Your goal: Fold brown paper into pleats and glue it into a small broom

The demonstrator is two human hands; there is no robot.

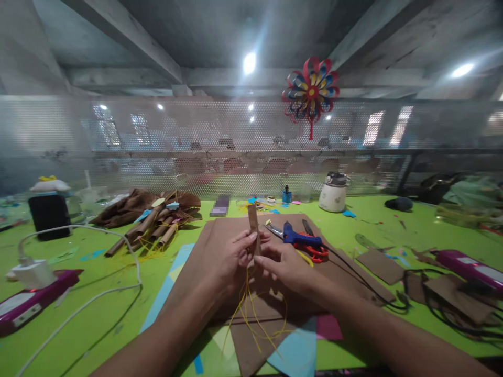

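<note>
Between my two hands, a narrow brown cardboard strip (252,215) stands upright above a sheet of brown cardboard (212,235). My left hand (236,254) pinches it from the left, fingers curled round its middle. From the right, my right hand (281,262) has thumb and fingertips closed on its lower part. Several thin yellow strings (247,309) hang from the strip's lower end, loose over the cardboard. Just beyond my right hand lie a blue glue gun (301,238) and red-handled scissors (317,253).
Rolled brown tubes (157,225) with yellow strings lie at left. Purple power strips (39,301) sit on both sides, one with a white charger (34,273) and cable. A white bottle (333,192) and a small blue bottle (287,196) stand behind. A perforated screen (236,136) crosses the back.
</note>
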